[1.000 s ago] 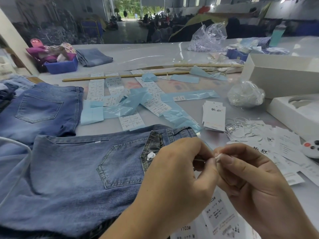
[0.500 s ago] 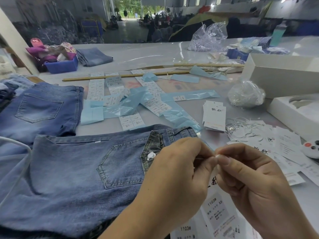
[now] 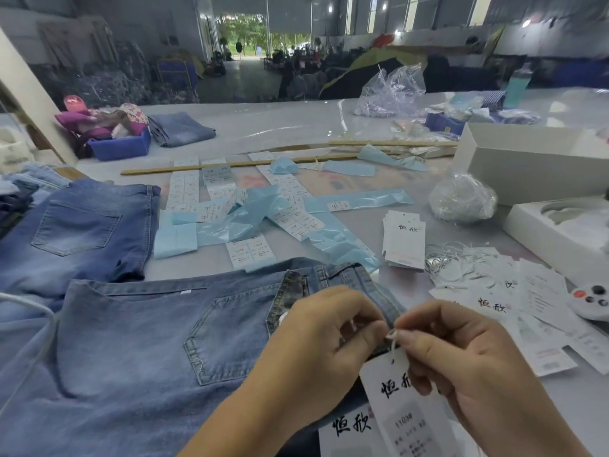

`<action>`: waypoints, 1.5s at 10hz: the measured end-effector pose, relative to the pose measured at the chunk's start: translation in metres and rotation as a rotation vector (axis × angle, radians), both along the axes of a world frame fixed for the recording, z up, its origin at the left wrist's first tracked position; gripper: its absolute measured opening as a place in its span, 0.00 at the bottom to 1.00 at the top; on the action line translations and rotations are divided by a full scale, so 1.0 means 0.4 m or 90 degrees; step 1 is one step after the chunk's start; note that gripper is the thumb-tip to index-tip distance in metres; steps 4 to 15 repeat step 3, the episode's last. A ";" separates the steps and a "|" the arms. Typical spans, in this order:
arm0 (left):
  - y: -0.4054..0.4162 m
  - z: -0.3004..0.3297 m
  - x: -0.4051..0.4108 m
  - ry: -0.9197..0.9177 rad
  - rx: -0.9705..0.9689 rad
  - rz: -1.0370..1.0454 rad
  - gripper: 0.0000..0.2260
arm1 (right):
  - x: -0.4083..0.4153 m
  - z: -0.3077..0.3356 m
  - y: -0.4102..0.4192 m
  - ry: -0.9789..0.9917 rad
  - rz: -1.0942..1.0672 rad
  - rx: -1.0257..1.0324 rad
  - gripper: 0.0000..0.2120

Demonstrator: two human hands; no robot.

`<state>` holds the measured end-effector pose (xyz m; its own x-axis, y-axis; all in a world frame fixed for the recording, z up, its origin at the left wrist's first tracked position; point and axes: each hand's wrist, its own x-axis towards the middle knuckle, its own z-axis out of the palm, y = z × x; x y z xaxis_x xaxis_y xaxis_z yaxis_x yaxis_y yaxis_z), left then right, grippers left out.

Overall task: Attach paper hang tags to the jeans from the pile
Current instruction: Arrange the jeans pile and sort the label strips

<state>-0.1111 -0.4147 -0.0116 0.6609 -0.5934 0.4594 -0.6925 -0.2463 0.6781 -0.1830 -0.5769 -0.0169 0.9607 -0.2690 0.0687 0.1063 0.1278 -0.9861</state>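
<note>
Pinching a thin white string [image 3: 392, 338] between thumb and forefinger, my right hand [image 3: 461, 367] sits just right of the waistband corner of the jeans [image 3: 138, 341] lying flat in front of me, back pocket up. The fingers of that hand are curled inward around the string, and a white hang tag [image 3: 392, 387] with black brush characters dangles from it, tilted, directly under my knuckles. My left hand [image 3: 316, 354] is curled too, its fingertips meeting the right hand's at the string and the denim edge; I cannot tell exactly how much of the waistband it grips, since the fingers cover that spot. A second printed tag [image 3: 349, 433] shows below, partly under my left wrist.

A second pair of jeans [image 3: 75, 229] lies on the desk [image 3: 296, 127] to the left, touching the first pair's upper edge. Beyond them, strips of size labels [image 3: 184, 189] and pale blue backing film [image 3: 244, 219] are scattered across the middle. A neat stack of tags [image 3: 404, 239] stands near the waistband's far side, with a loose tangle of white strings [image 3: 454, 262] just beside it and more tags [image 3: 540, 305] fanned out to the right. A long wooden stick [image 3: 230, 164] lies across the desk further back, a blue bin [image 3: 122, 148] sits at the far left, and white boxes [image 3: 527, 163] stand at the right edge.
</note>
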 end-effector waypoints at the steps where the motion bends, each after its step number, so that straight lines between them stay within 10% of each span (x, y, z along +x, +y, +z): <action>1: 0.036 -0.037 -0.009 -0.014 -0.022 0.052 0.01 | -0.005 -0.005 0.000 0.050 -0.020 -0.131 0.12; 3: 0.111 -0.093 -0.057 0.062 -0.050 0.074 0.02 | -0.010 0.002 0.023 0.030 -0.116 -0.460 0.21; 15: 0.111 -0.093 -0.057 0.062 -0.050 0.074 0.02 | -0.010 0.002 0.023 0.030 -0.116 -0.460 0.21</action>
